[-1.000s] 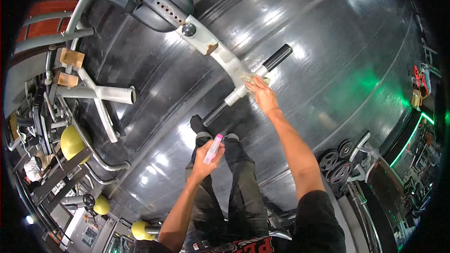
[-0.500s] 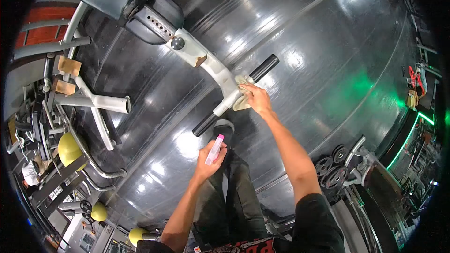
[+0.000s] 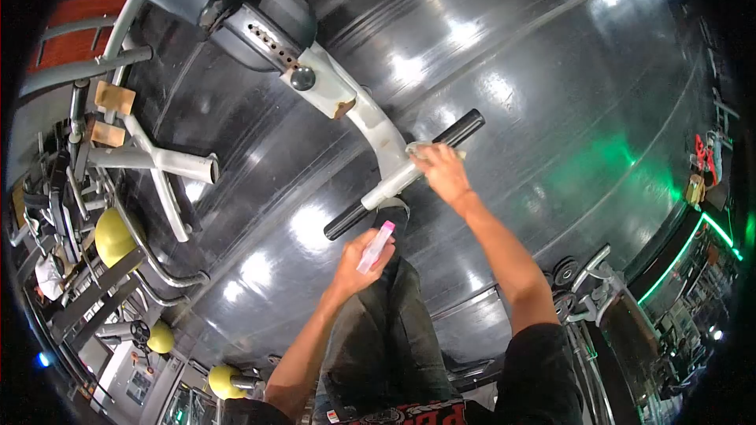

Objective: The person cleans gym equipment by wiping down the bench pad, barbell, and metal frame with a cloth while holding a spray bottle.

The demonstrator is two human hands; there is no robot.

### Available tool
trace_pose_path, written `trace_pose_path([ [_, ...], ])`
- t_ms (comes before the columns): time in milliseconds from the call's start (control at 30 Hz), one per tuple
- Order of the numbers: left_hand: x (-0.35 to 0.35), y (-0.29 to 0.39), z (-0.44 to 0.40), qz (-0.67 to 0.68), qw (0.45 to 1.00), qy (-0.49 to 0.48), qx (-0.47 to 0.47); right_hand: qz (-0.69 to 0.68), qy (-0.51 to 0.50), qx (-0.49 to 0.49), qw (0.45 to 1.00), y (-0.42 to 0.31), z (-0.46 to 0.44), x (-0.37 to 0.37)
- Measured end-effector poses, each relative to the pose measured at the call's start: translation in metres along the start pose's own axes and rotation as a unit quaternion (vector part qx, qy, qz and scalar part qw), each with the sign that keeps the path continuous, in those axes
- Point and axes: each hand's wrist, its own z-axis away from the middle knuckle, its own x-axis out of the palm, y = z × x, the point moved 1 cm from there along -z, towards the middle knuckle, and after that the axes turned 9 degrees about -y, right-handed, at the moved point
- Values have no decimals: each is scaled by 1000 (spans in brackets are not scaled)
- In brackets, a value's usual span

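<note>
The person's left grip (image 3: 356, 266) clasps a tilted, pink-topped bottle (image 3: 376, 247) in front of the trousers (image 3: 354, 338), apart from the bar (image 3: 387, 188). The right grip (image 3: 446, 177) holds a cloth (image 3: 413, 147) against the bar, next to its farther black handle (image 3: 459, 127). The bar crosses the near end of a white frame (image 3: 372, 123) above the dark floor (image 3: 543, 142).

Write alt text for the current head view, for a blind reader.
A person's right hand holds a pale cloth at the black-ended crossbar of a padded gym machine, while the left hand grips a small pink-capped bottle. Beneath is a shiny dark floor, with yellow balls at left and a green light strip at right.
</note>
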Motion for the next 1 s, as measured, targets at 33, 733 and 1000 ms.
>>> trace_pose_path([
  [33, 4, 7, -2, -14, 999, 13, 45, -7, -6, -8, 1000, 7, 1, -6],
  [733, 49, 121, 49, 75, 991, 110, 25, -808, 226, 310, 448, -37, 93, -125],
  [1000, 111, 225, 58, 104, 970, 208, 70, -900, 102, 263, 333, 75, 135, -242],
])
